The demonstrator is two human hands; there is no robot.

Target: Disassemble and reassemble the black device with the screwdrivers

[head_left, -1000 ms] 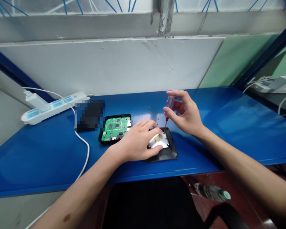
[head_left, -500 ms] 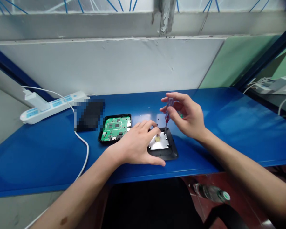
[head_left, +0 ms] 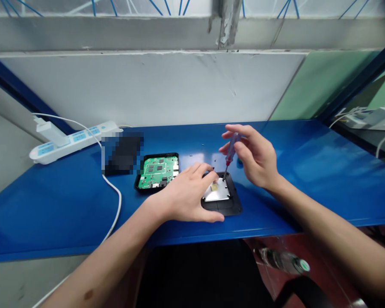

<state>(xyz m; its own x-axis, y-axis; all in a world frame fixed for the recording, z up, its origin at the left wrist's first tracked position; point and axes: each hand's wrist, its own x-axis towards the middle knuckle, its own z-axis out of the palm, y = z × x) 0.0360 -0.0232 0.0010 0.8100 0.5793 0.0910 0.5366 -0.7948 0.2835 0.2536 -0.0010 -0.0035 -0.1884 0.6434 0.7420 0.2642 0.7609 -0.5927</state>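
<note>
A black plastic cover [head_left: 235, 207] lies near the desk's front edge, with a silvery metal plate [head_left: 223, 195] on its inside and a small tan pad on the plate. My left hand [head_left: 192, 192] holds the cover from the left, its thumb along the front edge and its bent fingers at the far side, hiding that part. A screwdriver [head_left: 232, 147] with a clear purplish handle is held in my right hand [head_left: 258, 156]. It leans slightly, its tip at the plate's far right corner. Left of the cover sits an open black case with a green circuit board [head_left: 157, 171].
Several small screws [head_left: 191, 155] lie behind the cover. A pixelated dark object [head_left: 123, 153] is left of the case. At the back left stands a white power strip [head_left: 77, 141], whose white cable [head_left: 118, 201] runs over the desk. A bottle [head_left: 285, 261] lies below the desk.
The screwdriver's handle leans a little more to the right, and my right hand has shifted slightly with it. My left hand stays on the cover. The whole view has moved slightly.
</note>
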